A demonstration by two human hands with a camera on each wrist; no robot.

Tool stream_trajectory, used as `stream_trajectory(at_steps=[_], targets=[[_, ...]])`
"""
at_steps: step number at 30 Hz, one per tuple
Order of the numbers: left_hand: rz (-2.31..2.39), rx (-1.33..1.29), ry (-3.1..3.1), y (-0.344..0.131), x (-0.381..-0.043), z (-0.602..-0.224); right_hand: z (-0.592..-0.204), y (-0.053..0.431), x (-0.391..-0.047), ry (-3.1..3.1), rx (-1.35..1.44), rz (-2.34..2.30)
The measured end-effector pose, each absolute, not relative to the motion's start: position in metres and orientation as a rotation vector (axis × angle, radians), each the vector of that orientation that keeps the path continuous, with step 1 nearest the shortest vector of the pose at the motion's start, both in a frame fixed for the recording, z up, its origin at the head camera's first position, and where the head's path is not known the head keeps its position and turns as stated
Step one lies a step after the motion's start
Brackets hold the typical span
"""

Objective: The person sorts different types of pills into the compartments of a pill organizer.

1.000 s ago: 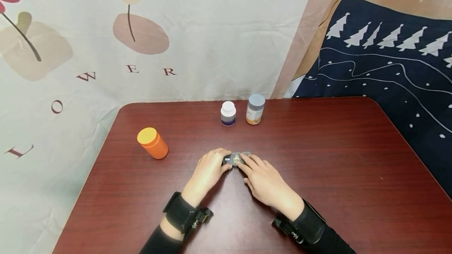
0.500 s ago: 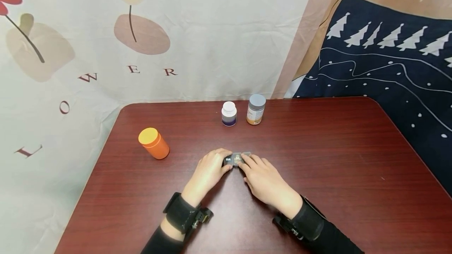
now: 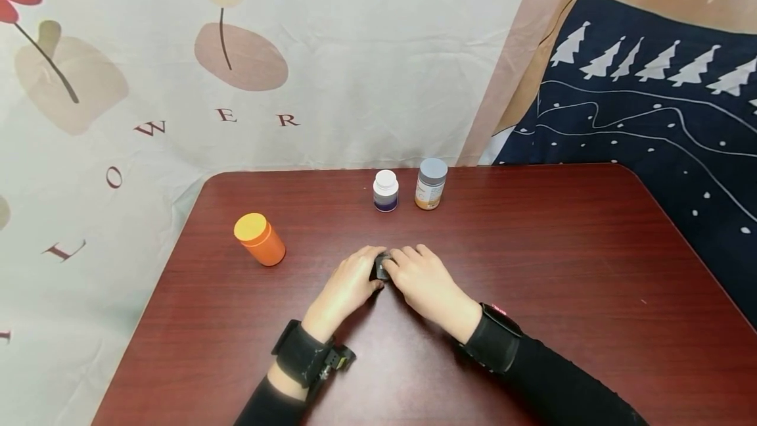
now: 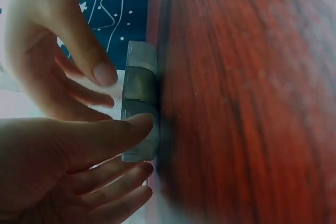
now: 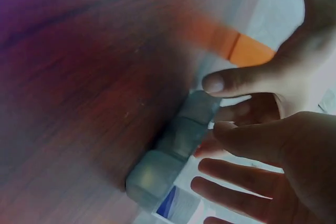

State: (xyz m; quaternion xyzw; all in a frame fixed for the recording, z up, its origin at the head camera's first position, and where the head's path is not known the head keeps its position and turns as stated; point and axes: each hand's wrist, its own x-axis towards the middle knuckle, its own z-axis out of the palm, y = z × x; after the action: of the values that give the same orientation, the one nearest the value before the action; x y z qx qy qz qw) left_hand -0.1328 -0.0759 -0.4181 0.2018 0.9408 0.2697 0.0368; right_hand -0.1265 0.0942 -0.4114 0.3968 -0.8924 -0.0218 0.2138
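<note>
A small translucent grey pill organizer (image 4: 140, 85) with a row of lidded compartments rests on the table, mostly covered by the hands in the head view. Something yellowish shows faintly inside one compartment. My left hand (image 3: 345, 281) grips its left end, with the thumb (image 4: 137, 124) along the near side and the fingers behind. Above the organizer, my right hand (image 3: 428, 284) reaches over with loosely bent fingers. In the right wrist view, its thumb (image 5: 231, 132) is beside the box edge and its fingers are spread; whether a fingertip touches the lid cannot be told.
On the dark red wooden table (image 3: 562, 268), an orange bottle with a yellow cap (image 3: 260, 240) stands at the left. A white bottle with a purple base (image 3: 386, 191) and a grey-capped bottle (image 3: 431, 184) stand near the back edge. Printed cloths (image 3: 367, 71) hang behind.
My right hand has moved left along the pill organizer, from its middle and right compartments to over its left part. My left hand keeps its grip, and the bottles stay put.
</note>
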Motion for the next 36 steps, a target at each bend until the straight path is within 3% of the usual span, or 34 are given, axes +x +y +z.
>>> stream_trajectory(at_steps=[16,36], targets=[[0.781,0.643,2.952,-0.076,-0.135,-0.422,-0.420,0.078,-0.134,-2.307,1.201,-0.314],[0.832,0.596,2.974,-0.080,-0.139,-0.423,-0.402,0.076,-0.154,-2.319,1.412,-0.214]])
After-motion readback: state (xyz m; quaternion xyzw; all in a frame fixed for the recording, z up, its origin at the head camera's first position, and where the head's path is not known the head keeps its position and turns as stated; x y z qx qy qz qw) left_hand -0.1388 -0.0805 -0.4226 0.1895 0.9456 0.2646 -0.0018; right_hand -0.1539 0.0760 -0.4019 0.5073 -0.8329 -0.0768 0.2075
